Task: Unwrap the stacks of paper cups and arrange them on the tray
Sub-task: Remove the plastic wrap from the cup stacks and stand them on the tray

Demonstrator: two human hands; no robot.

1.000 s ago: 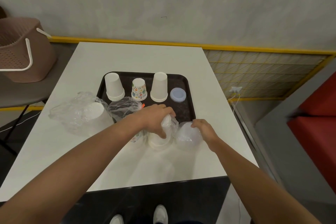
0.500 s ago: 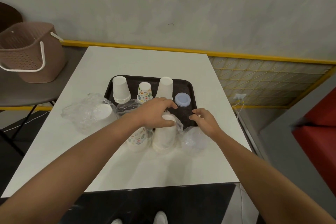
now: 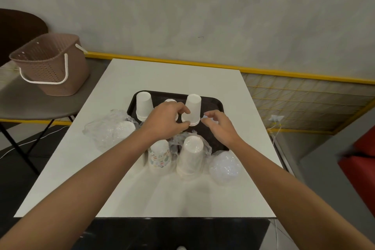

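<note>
Looking from the left, I see a wrapped stack (image 3: 121,130) lying on the white surface (image 3: 182,193), beside the tray (image 3: 215,105). My left hand (image 3: 166,121) hovers over the tray with fingers curled, holding nothing I can see. It could bump the tall white cups (image 3: 192,109) and tip them. Near me, the patterned stack (image 3: 159,155) and the plain stack (image 3: 190,154) wait in loose plastic. My right hand (image 3: 218,126) is half open and empty.
</note>
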